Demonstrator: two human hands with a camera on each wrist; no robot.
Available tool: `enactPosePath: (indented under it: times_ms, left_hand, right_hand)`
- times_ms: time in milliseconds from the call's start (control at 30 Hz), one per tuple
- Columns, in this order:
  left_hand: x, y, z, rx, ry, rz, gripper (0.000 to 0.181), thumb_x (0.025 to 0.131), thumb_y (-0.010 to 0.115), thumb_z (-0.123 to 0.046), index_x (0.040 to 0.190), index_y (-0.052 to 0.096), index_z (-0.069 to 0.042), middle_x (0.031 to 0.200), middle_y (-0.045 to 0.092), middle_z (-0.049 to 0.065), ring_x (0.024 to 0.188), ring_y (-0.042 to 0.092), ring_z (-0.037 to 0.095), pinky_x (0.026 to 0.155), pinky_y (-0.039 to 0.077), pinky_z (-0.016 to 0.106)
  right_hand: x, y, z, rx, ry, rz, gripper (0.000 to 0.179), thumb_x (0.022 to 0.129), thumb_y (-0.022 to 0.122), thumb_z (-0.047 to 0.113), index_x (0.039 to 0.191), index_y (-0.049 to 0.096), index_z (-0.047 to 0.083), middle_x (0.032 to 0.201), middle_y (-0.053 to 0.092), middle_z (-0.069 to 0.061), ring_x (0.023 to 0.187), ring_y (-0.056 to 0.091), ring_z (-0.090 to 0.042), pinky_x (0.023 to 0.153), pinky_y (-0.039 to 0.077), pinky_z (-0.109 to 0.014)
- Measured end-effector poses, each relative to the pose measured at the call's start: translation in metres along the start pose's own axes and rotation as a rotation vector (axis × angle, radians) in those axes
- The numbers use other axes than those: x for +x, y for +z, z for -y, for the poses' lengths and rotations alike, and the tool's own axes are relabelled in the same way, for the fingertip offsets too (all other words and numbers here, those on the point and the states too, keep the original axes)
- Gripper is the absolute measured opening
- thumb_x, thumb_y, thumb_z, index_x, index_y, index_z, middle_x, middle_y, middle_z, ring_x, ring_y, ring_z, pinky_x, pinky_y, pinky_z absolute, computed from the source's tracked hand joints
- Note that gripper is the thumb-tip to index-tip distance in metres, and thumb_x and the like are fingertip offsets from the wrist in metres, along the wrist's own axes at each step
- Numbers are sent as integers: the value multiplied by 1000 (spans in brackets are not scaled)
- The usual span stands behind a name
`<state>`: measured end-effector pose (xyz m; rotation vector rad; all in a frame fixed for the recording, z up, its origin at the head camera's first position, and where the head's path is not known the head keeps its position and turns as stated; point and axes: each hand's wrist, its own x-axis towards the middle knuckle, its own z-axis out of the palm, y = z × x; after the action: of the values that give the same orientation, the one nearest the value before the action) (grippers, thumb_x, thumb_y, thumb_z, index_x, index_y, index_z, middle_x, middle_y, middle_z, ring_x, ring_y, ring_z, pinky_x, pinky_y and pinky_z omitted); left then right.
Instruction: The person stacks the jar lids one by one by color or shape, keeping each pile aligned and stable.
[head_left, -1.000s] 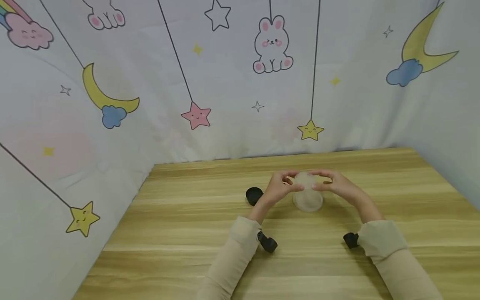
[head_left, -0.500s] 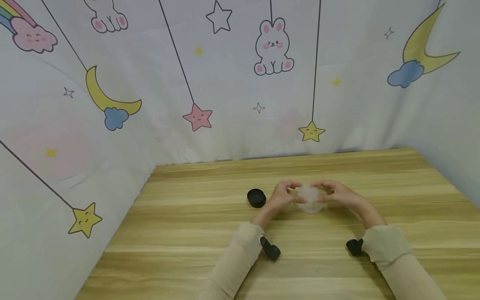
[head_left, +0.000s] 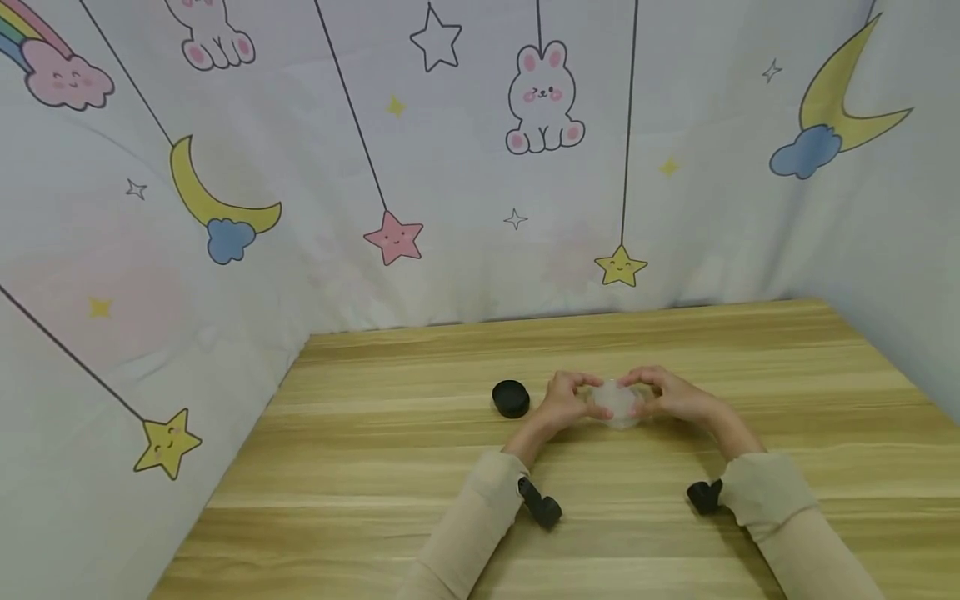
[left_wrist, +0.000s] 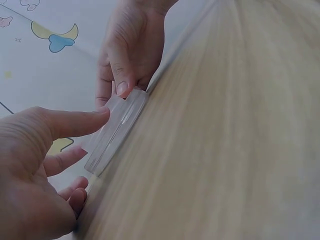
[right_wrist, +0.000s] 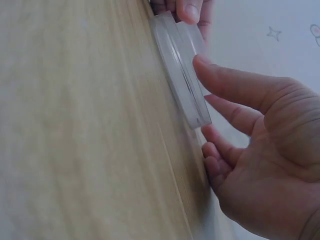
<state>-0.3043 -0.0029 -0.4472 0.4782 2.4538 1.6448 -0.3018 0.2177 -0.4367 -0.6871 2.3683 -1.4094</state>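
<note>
Two clear, frosted round pieces sit stacked on the table, low and shallow. The smaller upper disc (head_left: pixel 618 400) lies between both hands, over the wider lower dish (right_wrist: pixel 175 70), whose rim shows near the wood in the right wrist view. My left hand (head_left: pixel 566 402) pinches the disc's left side, thumb in front and fingers behind. From the right, my right hand (head_left: pixel 671 395) holds it the same way. The left wrist view shows the left thumb (left_wrist: pixel 82 121) on the upper disc's edge. A black round cup-like piece (head_left: pixel 512 399) stands left of the left hand.
The wood-grain table (head_left: pixel 360 467) runs back to a white curtain (head_left: pixel 465 275) printed with moons, stars and rabbits. Black wrist cameras (head_left: pixel 546 507) jut inward from both sleeves, over the table's near part.
Both hands have come down and nearer with the upper disc, from above and behind the lower dish to right over it. The black piece stays in place.
</note>
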Motion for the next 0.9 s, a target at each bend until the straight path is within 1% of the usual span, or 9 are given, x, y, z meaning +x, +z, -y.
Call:
enactPosePath:
  times_ms: [100,167,233,333,433,500,567,733,900]
  left_hand:
    - [-1,0,1,27,3,3,45,70,85,-7,113,72,-2,124,65,10,93,43,8,80,38,20]
    - [-1,-1,1,40,3,4,45,70,85,-8,113,72,-3,127,63,9,102,43,10,87,37,24]
    - [-2,-1,2,47,-4,3,45,71,85,-10,113,72,-3,129,60,10,107,42,12,91,36,28]
    - [-2,-1,2,62,-7,-3,45,72,85,-11,114,71,-4,128,57,10,107,42,13,91,36,29]
    - [-3,0,2,71,-6,-11,44,72,85,-11,113,71,-3,125,54,11,104,42,14,89,36,30]
    - [-4,0,2,80,-6,-13,44,72,85,-11,113,71,-3,124,53,11,103,41,14,89,36,29]
    - [-4,0,2,83,-17,-10,44,73,85,-12,113,71,-3,124,53,11,103,41,14,88,35,29]
    - [-3,0,3,119,-19,-3,44,73,85,-15,113,71,-5,124,54,10,102,41,13,87,35,28]
    - [-4,-2,3,142,-15,-9,46,73,85,-16,116,70,-6,124,56,11,102,41,14,87,35,29]
  right_hand:
    - [0,0,-1,-8,0,-7,46,86,71,8,125,54,-11,139,37,-34,124,37,-43,87,44,-31]
    - [1,1,0,-13,5,-10,48,86,71,8,126,54,-11,141,33,-35,127,33,-48,92,44,-38]
    - [1,1,0,-18,16,-15,49,86,71,9,127,53,-11,144,29,-36,131,28,-51,97,41,-45]
    - [1,1,0,-34,46,-24,52,86,72,12,129,53,-9,146,27,-35,134,25,-52,102,35,-56]
    - [1,1,-1,-51,62,-30,53,86,72,15,130,54,-8,147,27,-34,135,24,-52,106,29,-64]
    - [2,1,-1,-58,65,-29,53,87,72,15,131,54,-7,147,28,-34,135,24,-52,107,26,-66]
    - [1,2,-1,-49,65,-25,53,87,72,15,131,54,-7,148,27,-34,135,24,-52,107,27,-66]
    - [1,2,-3,-38,63,-21,52,88,71,16,132,54,-6,148,28,-32,136,26,-51,106,30,-61]
    - [3,2,-4,-16,70,-19,52,88,71,17,133,53,-5,150,28,-30,138,25,-49,108,28,-61]
